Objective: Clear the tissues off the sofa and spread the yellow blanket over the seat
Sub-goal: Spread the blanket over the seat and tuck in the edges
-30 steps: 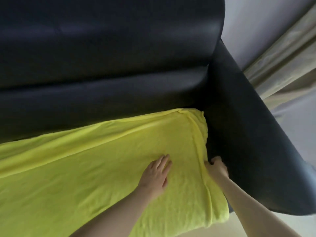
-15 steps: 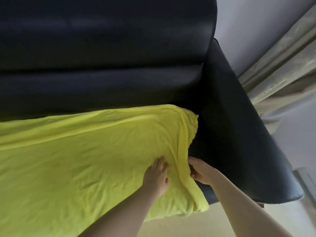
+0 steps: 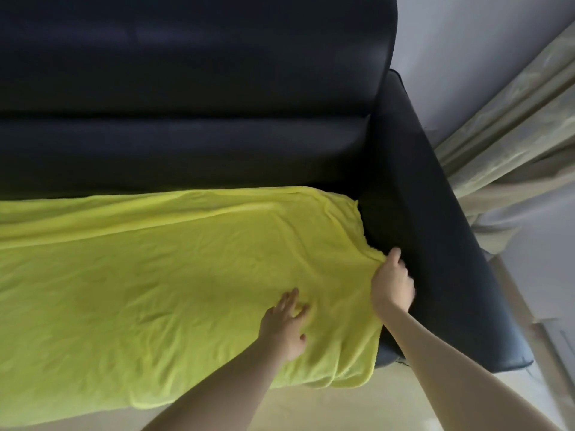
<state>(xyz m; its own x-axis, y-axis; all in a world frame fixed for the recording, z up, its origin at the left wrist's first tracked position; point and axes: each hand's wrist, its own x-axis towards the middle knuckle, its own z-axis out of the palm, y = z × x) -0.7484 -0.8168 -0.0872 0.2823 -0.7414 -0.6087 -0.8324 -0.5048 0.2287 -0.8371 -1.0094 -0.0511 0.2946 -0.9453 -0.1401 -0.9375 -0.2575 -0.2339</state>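
Note:
The yellow blanket [image 3: 161, 269] lies spread across the seat of the dark sofa [image 3: 186, 88], its front edge hanging over the seat's front. My left hand [image 3: 284, 325] rests flat on the blanket near its right end, fingers straight. At the blanket's right edge, beside the armrest [image 3: 441, 244], my right hand [image 3: 392, 281] grips the fabric with curled fingers. No tissues are in view.
The sofa's backrest fills the top of the view. A pale wall and beige curtains [image 3: 510, 126] stand to the right of the armrest. Light floor [image 3: 326, 409] shows below the sofa's front edge.
The fold at the blanket's right end has been pulled flat toward the armrest. My right hand moved right and up along the edge. My left hand stayed pressed on the blanket.

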